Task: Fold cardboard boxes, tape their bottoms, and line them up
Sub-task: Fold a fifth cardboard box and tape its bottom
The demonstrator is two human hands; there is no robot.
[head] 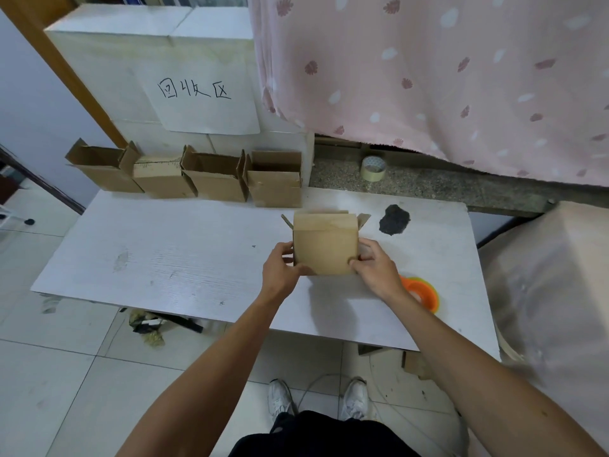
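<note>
Our left hand and right hand, set apart, each gripped a near corner of the cardboard box on the white surface. Our right wrist half hid an orange tape dispenser. Beyond, four open boxes lined the far edge.

Pale tiled floor, white table, pink patterned curtain.

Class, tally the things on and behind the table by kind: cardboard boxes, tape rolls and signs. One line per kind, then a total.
Cardboard boxes: 5 (four row boxes, one held box)
Tape rolls: 2 (beige tape roll, orange tape roll)
Signs: 1 (handwritten sign)
Total: 8
</note>
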